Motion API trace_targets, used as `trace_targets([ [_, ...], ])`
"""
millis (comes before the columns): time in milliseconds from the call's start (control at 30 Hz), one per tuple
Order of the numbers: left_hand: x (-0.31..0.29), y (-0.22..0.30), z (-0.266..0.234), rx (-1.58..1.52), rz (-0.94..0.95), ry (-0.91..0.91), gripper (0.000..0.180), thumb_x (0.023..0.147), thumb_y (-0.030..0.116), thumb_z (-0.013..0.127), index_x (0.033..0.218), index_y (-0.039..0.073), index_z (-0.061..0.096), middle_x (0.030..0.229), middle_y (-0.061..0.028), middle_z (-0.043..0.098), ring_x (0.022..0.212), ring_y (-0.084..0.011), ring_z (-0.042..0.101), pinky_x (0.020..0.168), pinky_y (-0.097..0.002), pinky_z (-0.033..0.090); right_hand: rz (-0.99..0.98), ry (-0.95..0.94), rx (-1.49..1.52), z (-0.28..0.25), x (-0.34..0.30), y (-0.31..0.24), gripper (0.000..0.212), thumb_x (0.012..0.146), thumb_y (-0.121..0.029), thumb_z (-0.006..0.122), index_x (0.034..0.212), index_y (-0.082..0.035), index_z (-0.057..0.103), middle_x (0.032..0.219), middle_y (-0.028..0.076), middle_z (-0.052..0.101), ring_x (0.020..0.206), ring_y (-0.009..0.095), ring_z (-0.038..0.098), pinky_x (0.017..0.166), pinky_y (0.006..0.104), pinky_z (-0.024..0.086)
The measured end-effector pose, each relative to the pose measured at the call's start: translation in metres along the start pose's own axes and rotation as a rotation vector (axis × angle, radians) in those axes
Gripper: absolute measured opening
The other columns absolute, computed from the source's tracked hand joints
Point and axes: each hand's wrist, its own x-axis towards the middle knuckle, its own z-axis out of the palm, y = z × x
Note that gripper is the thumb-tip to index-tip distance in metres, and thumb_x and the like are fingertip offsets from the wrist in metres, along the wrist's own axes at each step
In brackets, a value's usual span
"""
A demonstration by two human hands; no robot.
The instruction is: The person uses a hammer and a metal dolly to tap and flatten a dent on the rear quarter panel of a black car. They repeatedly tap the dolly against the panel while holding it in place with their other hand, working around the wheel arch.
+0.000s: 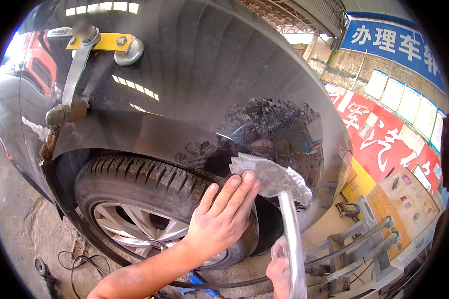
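Observation:
My left hand lies with fingers stretched out along the edge of the wheel arch, fingertips at the lower left of a bare silvery metal patch. That patch is on the dark car fender. Lower right, my right hand is closed around a shiny metal bar; it is partly hidden behind the bar. The bar's upper end overlaps the patch in view; whether it touches the metal I cannot tell. Below the arch sits the tyre with its silver wheel rim, partly covered by my left forearm.
A metal lever puller with a yellow bracket stands against the fender at upper left. An orange-and-grey machine with thick cables is at right. A black cable and a blue tool lie on the floor.

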Motion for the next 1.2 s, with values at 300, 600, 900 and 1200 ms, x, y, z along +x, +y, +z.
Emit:
trace_targets([
  [300, 0.003, 0.005, -0.002, -0.021, 0.009, -0.039, 0.067, 0.074, 0.03, 0.066, 0.137, 0.008, 0.055, 0.153, -0.0124, 0.037, 0.145, -0.0289, 0.025, 0.119, -0.0475, 0.01, 0.063, 0.057, -0.008, -0.001, -0.011, -0.005, 0.067, 0.097, -0.066, 0.027, 0.078, -0.003, 0.036, 0.058, 0.001, 0.038, 0.044, 0.009, 0.032, 0.04, 0.0239, 0.019],
  [600, -0.001, 0.008, -0.017, -0.27, 0.173, -0.306, 0.069, 0.081, 0.023, 0.054, 0.147, 0.006, 0.041, 0.156, -0.0029, 0.034, 0.144, -0.0152, 0.029, 0.115, -0.034, 0.026, -0.173, -0.208, 0.006, -0.005, -0.014, 0.003, 0.059, 0.099, -0.055, 0.03, 0.087, 0.001, 0.042, 0.07, 0.006, 0.042, 0.056, 0.015, 0.039, 0.048, 0.0262, 0.026],
  [900, -0.005, 0.01, -0.016, -0.369, 0.172, -0.284, 0.064, 0.081, 0.02, 0.051, 0.142, 0.004, 0.047, 0.154, -0.0045, 0.037, 0.142, -0.0163, 0.035, 0.112, -0.0329, 0.033, -0.195, -0.194, -0.053, -0.007, -0.01, 0.001, 0.058, 0.1, -0.053, 0.034, 0.083, 0.002, 0.044, 0.067, 0.005, 0.043, 0.055, 0.018, 0.041, 0.053, 0.0267, 0.03],
  [1200, -0.007, 0.01, -0.013, -0.332, 0.19, -0.256, 0.062, 0.08, 0.019, 0.051, 0.14, 0.003, 0.048, 0.153, -0.0062, 0.039, 0.142, -0.0178, 0.035, 0.112, -0.0337, 0.034, -0.009, -0.191, -0.059, -0.013, -0.016, 0.001, 0.064, 0.096, -0.063, 0.037, 0.09, 0.0, 0.044, 0.069, 0.007, 0.045, 0.057, 0.016, 0.041, 0.05, 0.027, 0.029],
])
